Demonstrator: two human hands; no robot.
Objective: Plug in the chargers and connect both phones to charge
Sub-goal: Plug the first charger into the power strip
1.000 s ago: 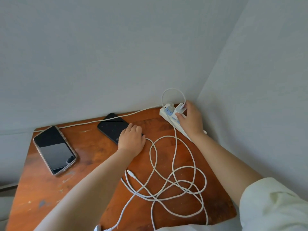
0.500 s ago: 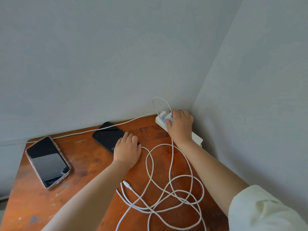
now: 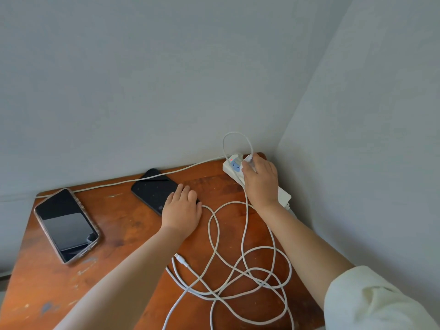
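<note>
A white power strip (image 3: 284, 195) lies in the table's back right corner, its red light on. My right hand (image 3: 260, 181) grips a white charger (image 3: 248, 160) on top of the strip. From the charger a white cable (image 3: 245, 239) arches up and falls into loose loops on the table, its free plug (image 3: 181, 258) lying near my left forearm. My left hand (image 3: 182, 208) rests palm down, fingers on the near corner of a black phone (image 3: 152, 189). A second phone (image 3: 66, 225) in a clear case lies at the left, screen up.
The strip's own white cord (image 3: 114, 184) runs along the back edge of the wooden table (image 3: 119, 234) to the left. Grey walls meet just behind the strip. The table's front and left edges are close.
My right hand has gone from holding the charger above the strip's sockets to pressing down on it on the strip. My left hand has stayed on the black phone.
</note>
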